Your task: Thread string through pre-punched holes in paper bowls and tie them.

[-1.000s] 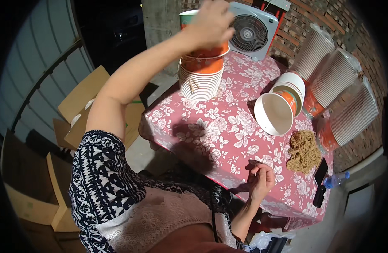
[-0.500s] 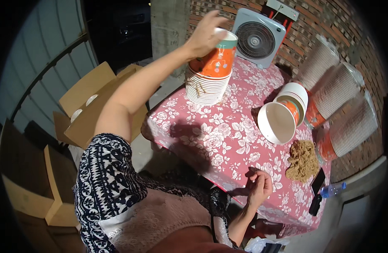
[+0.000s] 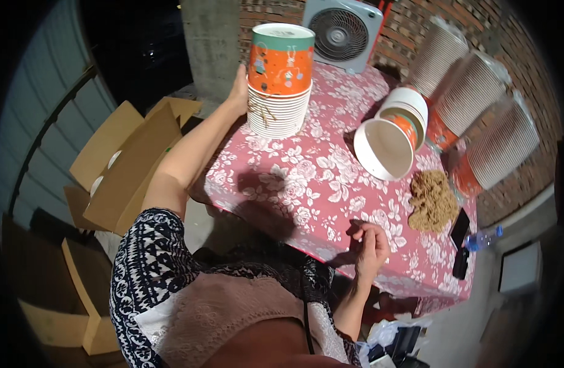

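A tall stack of paper buckets (image 3: 279, 113) stands upside down at the table's far left. Its top bucket (image 3: 282, 64) is orange with a green band; white rims show below. Several thin tan strands (image 3: 265, 113) lie against the stack's side. My left hand (image 3: 239, 92) is at the stack's left side, its fingers mostly hidden behind it, so I cannot see how firmly it touches. Near the table's front edge my right hand (image 3: 371, 248) hovers or rests with curled fingers; whether anything small is inside is hidden. A tan heap of thin strands (image 3: 434, 201) lies to its right.
Two or more paper buckets (image 3: 383, 150) lie on their sides at the right. Behind them lean bagged bucket stacks (image 3: 493, 144). A box fan (image 3: 338, 34) stands at the back. A black phone (image 3: 460, 228) and water bottle (image 3: 483, 238) lie right. Open cartons (image 3: 125, 165) stand left.
My left hand has come down from the top of the bucket stack to its left side. My right hand stays curled near the table edge. The whole view has shifted somewhat.
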Available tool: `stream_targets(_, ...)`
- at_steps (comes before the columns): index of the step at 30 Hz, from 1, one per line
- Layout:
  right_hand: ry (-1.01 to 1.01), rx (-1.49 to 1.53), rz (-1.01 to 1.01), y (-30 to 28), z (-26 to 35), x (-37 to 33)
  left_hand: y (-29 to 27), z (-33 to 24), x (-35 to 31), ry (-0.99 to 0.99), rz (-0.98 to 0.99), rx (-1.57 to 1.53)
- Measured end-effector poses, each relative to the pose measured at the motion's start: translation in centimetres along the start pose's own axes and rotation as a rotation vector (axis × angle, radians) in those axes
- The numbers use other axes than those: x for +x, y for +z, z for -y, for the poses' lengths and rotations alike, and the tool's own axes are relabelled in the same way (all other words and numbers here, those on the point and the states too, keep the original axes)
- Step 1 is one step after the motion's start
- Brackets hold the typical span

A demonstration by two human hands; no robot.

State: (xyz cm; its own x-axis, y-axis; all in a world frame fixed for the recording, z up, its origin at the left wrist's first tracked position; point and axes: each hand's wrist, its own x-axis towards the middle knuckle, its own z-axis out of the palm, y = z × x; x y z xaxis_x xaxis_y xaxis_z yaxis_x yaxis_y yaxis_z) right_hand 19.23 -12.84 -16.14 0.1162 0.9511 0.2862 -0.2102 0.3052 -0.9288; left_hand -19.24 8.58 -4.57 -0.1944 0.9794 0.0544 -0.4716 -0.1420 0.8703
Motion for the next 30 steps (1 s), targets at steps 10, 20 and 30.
stream_targets(10, -0.056, -0.115, 0.019, -0.2, 0.1, 0.1, -3.8, 1.3, 5.1, 0.436, -0.503, 0.971)
stream_targets(20, 0.006, -0.076, -0.019, -0.2, 0.7, -0.1, 12.0, 6.4, -6.8, 1.343, 0.643, 1.121)
stream_targets(30, -0.035, -0.098, -0.012, 0.0, 0.7, -0.1, 15.6, 12.5, -2.8, 1.741, 0.935, 1.888)
